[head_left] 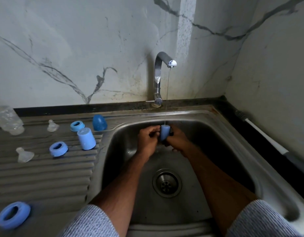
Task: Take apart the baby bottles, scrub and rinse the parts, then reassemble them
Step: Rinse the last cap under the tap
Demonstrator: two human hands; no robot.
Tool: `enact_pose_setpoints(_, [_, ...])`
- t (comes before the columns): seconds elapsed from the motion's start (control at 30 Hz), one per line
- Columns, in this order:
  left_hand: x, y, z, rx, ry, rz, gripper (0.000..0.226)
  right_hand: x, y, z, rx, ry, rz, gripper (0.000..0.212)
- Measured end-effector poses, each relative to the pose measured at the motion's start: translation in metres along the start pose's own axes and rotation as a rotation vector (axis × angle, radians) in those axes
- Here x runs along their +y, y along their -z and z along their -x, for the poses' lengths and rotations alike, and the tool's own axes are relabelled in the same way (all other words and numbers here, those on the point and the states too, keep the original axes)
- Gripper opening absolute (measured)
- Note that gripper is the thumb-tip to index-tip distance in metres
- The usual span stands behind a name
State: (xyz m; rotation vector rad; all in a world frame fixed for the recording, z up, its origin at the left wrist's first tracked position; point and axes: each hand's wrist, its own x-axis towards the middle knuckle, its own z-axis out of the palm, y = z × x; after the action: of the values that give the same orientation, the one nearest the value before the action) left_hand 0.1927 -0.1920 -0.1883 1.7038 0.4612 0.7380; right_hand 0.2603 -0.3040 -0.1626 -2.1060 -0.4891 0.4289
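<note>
Water [167,100] falls in a thin stream from the tap [160,72] onto a blue cap [164,134] held over the sink [216,134]. Right hand [176,138] curls round it, something dark behind, too hidden to name. Left hand [147,139] pinches at its side; what the fingertips hold is unclear. A clear bottle [8,119] is cut off at the left edge.

We list: sink [216,134], brushed steel, dull sheen; tap [158,77], polished chrome; ribbed steel drainboard [45,171]; matt blue plastic cap [164,134] between our fingers [152,132]; clear glossy teats [24,155]; striped woven cloth sleeves [91,223]; veined marble-look wall [79,48].
</note>
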Motion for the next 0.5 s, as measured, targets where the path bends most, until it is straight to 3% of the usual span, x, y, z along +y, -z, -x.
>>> enact_pose_setpoints(0.13, [0.014,-0.001,0.000,0.039,0.087,0.176,0.023,-0.003,0.003,0.003,0.019,0.028,-0.128,0.045])
enact_pose_setpoints(0.27, [0.035,0.000,-0.012,0.107,0.231,0.470,0.032,-0.003,0.002,0.001,0.075,0.086,-0.046,0.050])
enact_pose_setpoints(0.5, [0.061,0.008,-0.066,0.079,0.243,0.375,0.048,-0.001,0.008,-0.002,0.121,0.141,-0.010,0.056])
